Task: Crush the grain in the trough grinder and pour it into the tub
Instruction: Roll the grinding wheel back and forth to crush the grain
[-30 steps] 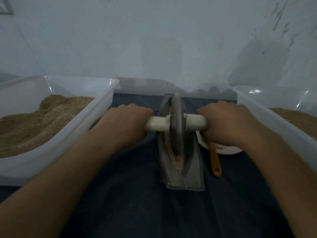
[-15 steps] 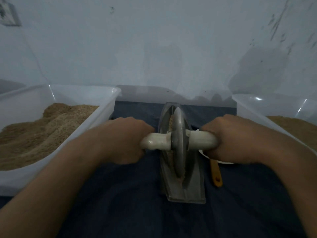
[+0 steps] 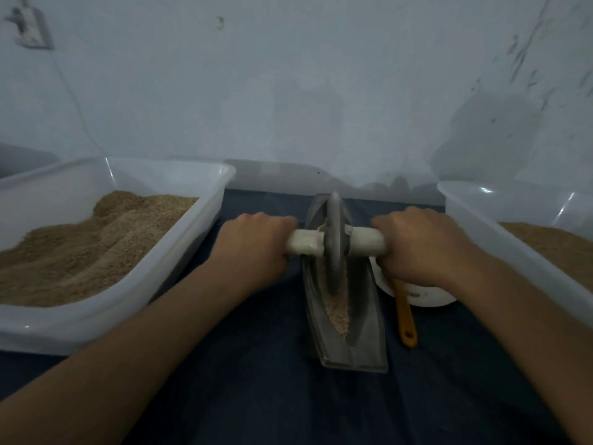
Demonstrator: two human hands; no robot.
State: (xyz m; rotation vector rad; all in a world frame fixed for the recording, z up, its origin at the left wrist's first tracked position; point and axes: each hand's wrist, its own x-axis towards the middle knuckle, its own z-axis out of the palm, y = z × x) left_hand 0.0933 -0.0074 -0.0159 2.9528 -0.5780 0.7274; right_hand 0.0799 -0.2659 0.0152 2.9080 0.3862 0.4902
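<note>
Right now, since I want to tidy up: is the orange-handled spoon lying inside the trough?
No, the orange-handled spoon lies beside the trough, its bowl end on the white dish.

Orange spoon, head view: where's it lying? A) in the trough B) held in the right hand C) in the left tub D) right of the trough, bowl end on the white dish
D: the orange spoon lies on the cloth right of the trough, its far end reaching onto the white dish; both hands grip the roller handle instead.
</note>
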